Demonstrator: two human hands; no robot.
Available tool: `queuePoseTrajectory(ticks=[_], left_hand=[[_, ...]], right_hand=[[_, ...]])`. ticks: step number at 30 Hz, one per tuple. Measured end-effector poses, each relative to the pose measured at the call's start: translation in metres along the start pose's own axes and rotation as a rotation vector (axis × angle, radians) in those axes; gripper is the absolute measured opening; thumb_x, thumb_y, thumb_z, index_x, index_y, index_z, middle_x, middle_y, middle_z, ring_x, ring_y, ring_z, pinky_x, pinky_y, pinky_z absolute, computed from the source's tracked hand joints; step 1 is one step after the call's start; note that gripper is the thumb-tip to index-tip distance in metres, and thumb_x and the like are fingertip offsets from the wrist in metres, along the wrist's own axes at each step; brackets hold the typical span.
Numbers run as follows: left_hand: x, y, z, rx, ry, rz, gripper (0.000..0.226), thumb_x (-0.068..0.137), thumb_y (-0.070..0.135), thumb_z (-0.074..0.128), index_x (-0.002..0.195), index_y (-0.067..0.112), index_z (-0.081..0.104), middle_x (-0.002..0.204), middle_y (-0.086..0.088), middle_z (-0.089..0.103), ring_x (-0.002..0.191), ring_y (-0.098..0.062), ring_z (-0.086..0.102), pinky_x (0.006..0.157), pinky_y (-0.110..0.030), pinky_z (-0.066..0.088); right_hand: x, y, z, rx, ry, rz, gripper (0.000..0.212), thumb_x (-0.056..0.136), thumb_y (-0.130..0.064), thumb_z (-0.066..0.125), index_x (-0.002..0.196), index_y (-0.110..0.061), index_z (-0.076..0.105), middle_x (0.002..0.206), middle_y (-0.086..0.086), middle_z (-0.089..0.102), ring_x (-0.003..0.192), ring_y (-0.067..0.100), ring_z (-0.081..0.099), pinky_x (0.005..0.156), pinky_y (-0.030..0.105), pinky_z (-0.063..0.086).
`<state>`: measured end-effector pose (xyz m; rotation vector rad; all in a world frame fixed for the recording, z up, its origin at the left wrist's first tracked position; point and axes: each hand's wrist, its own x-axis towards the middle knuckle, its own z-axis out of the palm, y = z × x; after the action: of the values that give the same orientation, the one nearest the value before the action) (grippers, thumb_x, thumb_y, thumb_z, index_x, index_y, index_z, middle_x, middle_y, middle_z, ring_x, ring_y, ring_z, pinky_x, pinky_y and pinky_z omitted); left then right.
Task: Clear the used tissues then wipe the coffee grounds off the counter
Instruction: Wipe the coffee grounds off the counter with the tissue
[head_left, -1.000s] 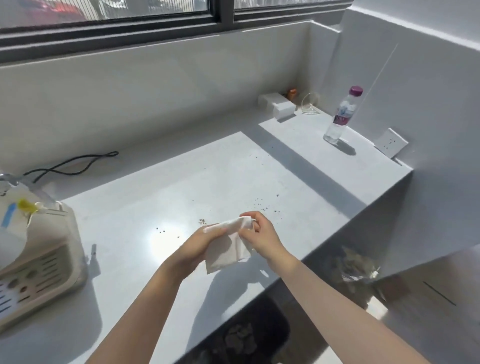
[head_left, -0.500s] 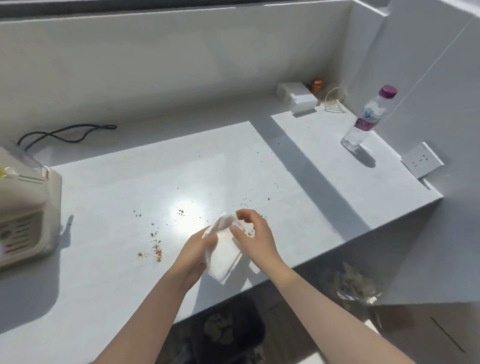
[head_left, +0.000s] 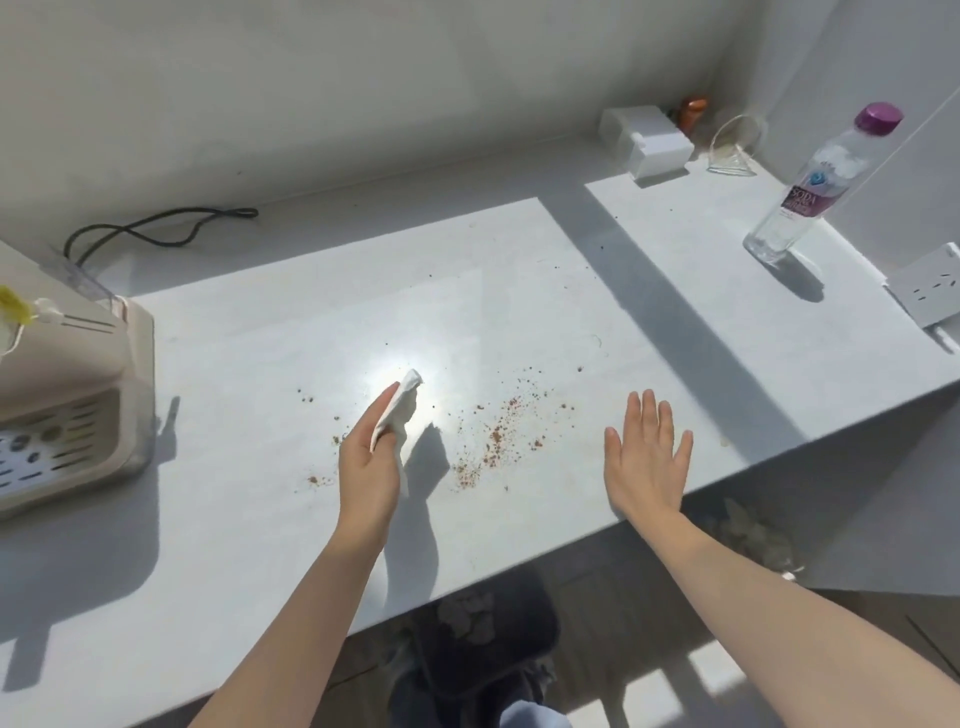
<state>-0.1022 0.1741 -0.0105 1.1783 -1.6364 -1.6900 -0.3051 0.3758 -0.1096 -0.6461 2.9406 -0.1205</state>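
My left hand (head_left: 371, 467) grips a folded white tissue (head_left: 401, 410) just above the pale counter (head_left: 260, 519), left of the spill. Brown coffee grounds (head_left: 498, 439) lie scattered in a band between my two hands, with a few specks (head_left: 319, 480) left of my left hand. My right hand (head_left: 647, 457) lies flat with straight, spread fingers near the counter's front edge, right of the grounds, and holds nothing.
A beige coffee machine (head_left: 67, 415) stands at the left with a black cord (head_left: 156, 228) behind it. A water bottle (head_left: 815, 182), a white box (head_left: 647, 140) and a wall socket (head_left: 930, 283) are at the right. A dark bin (head_left: 483, 634) with crumpled tissues sits under the counter.
Both hands held the tissue together before. My right hand has let go and moved right to lie flat; my left hand keeps the tissue and has moved left over the counter.
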Motion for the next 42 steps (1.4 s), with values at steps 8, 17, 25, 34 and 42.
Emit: queuePoseTrajectory(ticks=[8, 17, 25, 34, 42], left_hand=[[0.022, -0.016, -0.041, 0.201, 0.19, 0.177, 0.062, 0.091, -0.009, 0.029, 0.137, 0.027, 0.05, 0.142, -0.003, 0.052, 0.131, -0.041, 0.042, 0.108, -0.059, 0.033], [0.045, -0.058, -0.131, 0.709, 0.306, 0.177, 0.07, 0.079, -0.02, 0.03, 0.139, 0.012, 0.047, 0.149, -0.003, 0.041, 0.142, -0.016, 0.028, 0.115, -0.03, 0.022], [0.053, -0.078, -0.118, 0.642, 0.086, 0.1, 0.046, 0.097, -0.005, 0.035, 0.143, 0.002, 0.035, 0.154, -0.014, 0.028, 0.147, -0.027, 0.014, 0.12, -0.041, 0.008], [0.019, -0.072, -0.021, 0.514, -0.098, 0.082, 0.048, 0.103, 0.015, 0.028, 0.149, 0.014, 0.015, 0.16, -0.002, 0.007, 0.148, -0.017, -0.004, 0.116, -0.032, -0.007], [-0.014, -0.069, 0.046, 0.326, -0.171, -0.017, 0.047, 0.104, 0.018, 0.025, 0.149, 0.025, 0.011, 0.158, 0.011, 0.002, 0.139, 0.002, -0.013, 0.11, -0.019, -0.016]], right_hand=[[0.002, -0.004, 0.0, 0.001, 0.016, 0.058, 0.059, 0.1, -0.04, 0.022, 0.153, -0.019, 0.012, 0.162, 0.002, 0.01, 0.149, 0.025, 0.004, 0.117, 0.052, 0.009], [0.002, -0.007, 0.003, 0.092, 0.111, 0.094, 0.052, 0.099, -0.034, 0.031, 0.149, -0.019, 0.026, 0.158, 0.002, 0.024, 0.147, 0.025, 0.014, 0.114, 0.054, 0.015], [0.002, -0.006, 0.005, 0.109, 0.131, 0.09, 0.051, 0.1, -0.034, 0.025, 0.149, -0.019, 0.025, 0.158, 0.003, 0.024, 0.147, 0.025, 0.014, 0.114, 0.055, 0.014], [0.002, -0.007, 0.005, 0.125, 0.155, 0.09, 0.058, 0.094, -0.04, 0.019, 0.147, -0.019, 0.028, 0.157, 0.004, 0.028, 0.145, 0.026, 0.017, 0.113, 0.055, 0.016], [0.003, -0.006, 0.005, 0.109, 0.141, 0.091, 0.057, 0.094, -0.04, 0.019, 0.147, -0.019, 0.029, 0.156, 0.003, 0.029, 0.145, 0.025, 0.018, 0.112, 0.055, 0.017]])
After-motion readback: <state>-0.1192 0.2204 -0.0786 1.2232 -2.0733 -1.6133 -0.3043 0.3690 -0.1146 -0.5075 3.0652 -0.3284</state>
